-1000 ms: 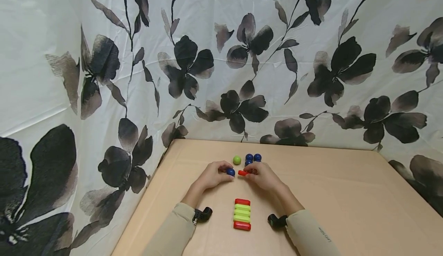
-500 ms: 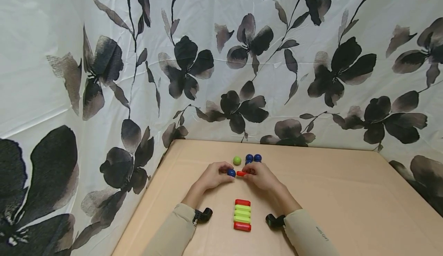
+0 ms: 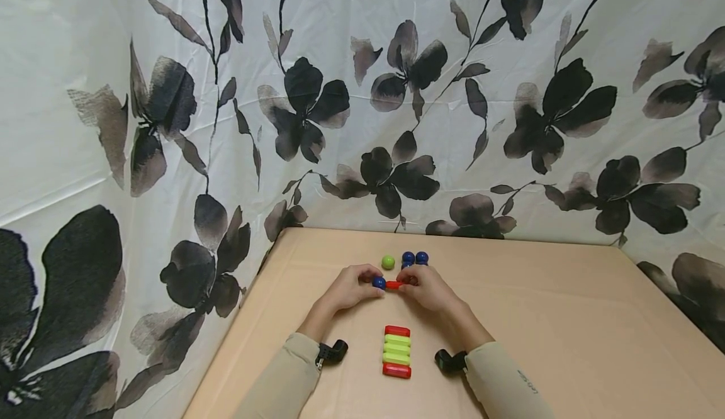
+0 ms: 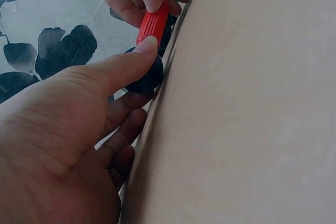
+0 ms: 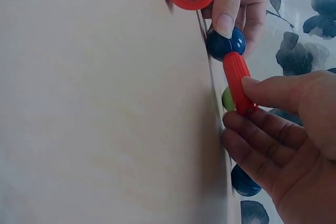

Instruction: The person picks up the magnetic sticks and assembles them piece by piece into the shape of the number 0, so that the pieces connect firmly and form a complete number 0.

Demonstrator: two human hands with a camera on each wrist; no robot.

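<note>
Behind a plain, pale brown table (image 3: 566, 324) with straight edges, and along its left side: white cloth (image 3: 362, 117), printed with large black and grey-brown flowers (image 3: 387, 180) and leaves (image 3: 476, 99), lightly creased, hanging close to the far edge. Looks softly and evenly lit.

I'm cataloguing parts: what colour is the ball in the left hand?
Dark blue; the ball shows best in the right wrist view.
</note>
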